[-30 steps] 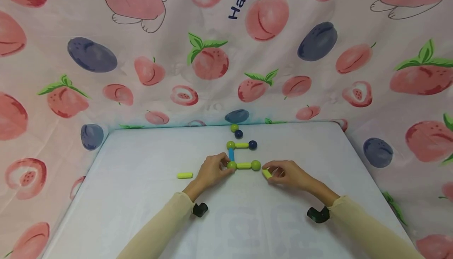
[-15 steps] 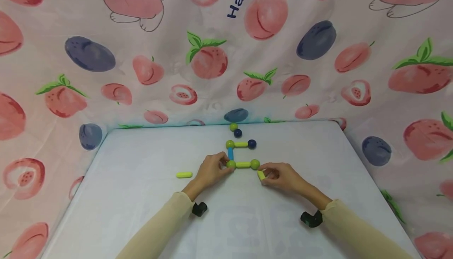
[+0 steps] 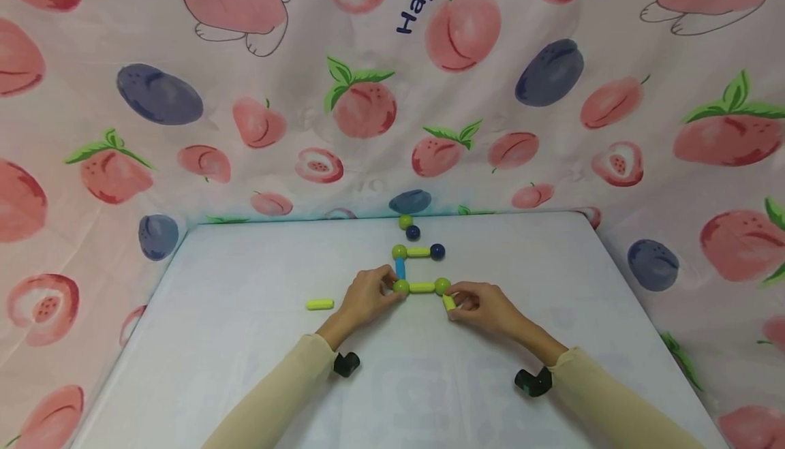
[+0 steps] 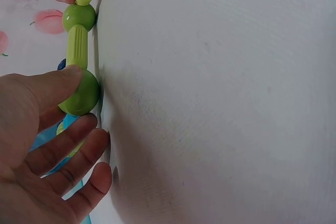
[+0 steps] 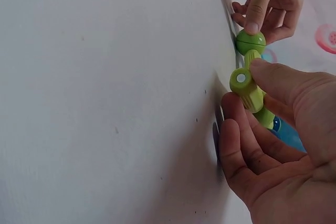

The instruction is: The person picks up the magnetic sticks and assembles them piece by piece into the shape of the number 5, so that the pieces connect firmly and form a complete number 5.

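Note:
My left hand (image 3: pixel 368 294) holds the near left green ball (image 3: pixel 401 287) of a joined ball-and-stick figure, thumb on top of it in the left wrist view. From that ball a blue stick (image 3: pixel 401 268) runs back to another green ball (image 3: pixel 399 251), and a yellow-green stick (image 3: pixel 422 287) runs right to a third green ball (image 3: pixel 442 286). A further yellow-green stick with a navy ball (image 3: pixel 437 251) extends along the far side. My right hand (image 3: pixel 487 306) pinches a yellow-green magnetic stick (image 3: pixel 450 302), its far end right at the near right green ball. A pale disc shows in its free end (image 5: pixel 241 78).
One loose yellow-green stick (image 3: pixel 320 304) lies left of my left hand. Behind the figure, a green ball (image 3: pixel 405 222) and a navy ball (image 3: pixel 413 232) sit near the white table's (image 3: pixel 245 258) back edge. A fruit-printed cloth (image 3: pixel 362 183) hangs behind.
My right hand has moved left with the stick, bringing its end up to the near right green ball. My left hand keeps its hold on the left ball.

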Demonstrator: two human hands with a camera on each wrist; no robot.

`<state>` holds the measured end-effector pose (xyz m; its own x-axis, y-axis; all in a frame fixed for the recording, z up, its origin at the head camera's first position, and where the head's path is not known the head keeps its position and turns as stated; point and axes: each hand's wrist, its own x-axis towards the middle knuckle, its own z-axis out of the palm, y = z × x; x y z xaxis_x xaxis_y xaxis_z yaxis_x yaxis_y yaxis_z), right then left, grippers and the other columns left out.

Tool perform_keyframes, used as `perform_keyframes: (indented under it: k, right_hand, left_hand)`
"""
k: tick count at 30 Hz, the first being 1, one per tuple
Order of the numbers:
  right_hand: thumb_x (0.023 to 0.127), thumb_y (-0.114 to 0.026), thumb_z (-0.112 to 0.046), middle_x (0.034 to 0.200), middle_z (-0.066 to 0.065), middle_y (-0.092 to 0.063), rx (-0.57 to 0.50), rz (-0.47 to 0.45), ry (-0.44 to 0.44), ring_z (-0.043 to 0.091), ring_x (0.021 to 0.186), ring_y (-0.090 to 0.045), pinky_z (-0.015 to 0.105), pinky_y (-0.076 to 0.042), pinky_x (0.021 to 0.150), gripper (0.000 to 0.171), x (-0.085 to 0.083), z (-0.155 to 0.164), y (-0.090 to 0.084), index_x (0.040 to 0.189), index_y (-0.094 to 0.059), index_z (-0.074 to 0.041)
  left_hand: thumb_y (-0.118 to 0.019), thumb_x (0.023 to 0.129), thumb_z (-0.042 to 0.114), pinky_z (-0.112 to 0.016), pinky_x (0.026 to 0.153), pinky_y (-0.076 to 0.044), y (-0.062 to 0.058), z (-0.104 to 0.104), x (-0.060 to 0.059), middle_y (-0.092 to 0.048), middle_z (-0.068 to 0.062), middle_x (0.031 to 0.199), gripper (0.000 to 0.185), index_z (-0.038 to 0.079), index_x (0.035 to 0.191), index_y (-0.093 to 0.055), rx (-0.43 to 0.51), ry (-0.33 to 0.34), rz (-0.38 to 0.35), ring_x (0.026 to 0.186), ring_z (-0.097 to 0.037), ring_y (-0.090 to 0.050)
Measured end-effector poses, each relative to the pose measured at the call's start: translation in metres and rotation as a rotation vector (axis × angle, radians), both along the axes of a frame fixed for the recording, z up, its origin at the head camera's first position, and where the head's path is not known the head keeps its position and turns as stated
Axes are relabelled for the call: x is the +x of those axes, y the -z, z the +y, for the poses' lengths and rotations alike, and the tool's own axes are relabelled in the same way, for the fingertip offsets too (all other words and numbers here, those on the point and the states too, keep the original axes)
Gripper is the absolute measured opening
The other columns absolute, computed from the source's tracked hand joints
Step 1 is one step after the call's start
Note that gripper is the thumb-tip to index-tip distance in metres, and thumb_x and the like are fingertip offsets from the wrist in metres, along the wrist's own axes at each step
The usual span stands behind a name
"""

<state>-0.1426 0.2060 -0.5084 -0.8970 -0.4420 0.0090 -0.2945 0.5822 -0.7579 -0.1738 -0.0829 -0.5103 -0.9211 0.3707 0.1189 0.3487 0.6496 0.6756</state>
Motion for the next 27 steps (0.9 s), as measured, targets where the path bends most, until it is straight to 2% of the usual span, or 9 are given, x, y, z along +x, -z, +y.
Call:
perform_keyframes:
  k: [10, 27]
  right_hand:
    - [0.085, -0.086, -0.016, 0.097, 0.003, -0.074, -0.04, -0.022, 0.025, 0.009, 0.08, -0.068, 0.025, -0.055, 0.074, 0.035, 0.0, -0.007, 0.002, 0.116, -0.071, -0.01]
    - [0.084, -0.086, -0.018, 0.095, 0.001, -0.072, -0.008, -0.023, 0.041, 0.01, 0.075, -0.064, 0.025, -0.053, 0.07, 0.035, 0.0, -0.012, 0.003, 0.115, -0.069, -0.013]
  left_hand:
    - [-0.084, 0.088, 0.021, -0.028, 0.068, -0.049, 0.0, 0.0, 0.0, -0.072, 0.0, 0.094, 0.022, 0.011, 0.102, -0.069, 0.0, -0.002, -0.004, 0.075, -0.011, -0.058]
    - [-0.084, 0.088, 0.022, -0.028, 0.07, -0.05, 0.003, -0.001, -0.001, -0.073, 0.0, 0.094, 0.023, 0.011, 0.102, -0.069, 0.005, 0.003, -0.001, 0.076, -0.01, -0.059]
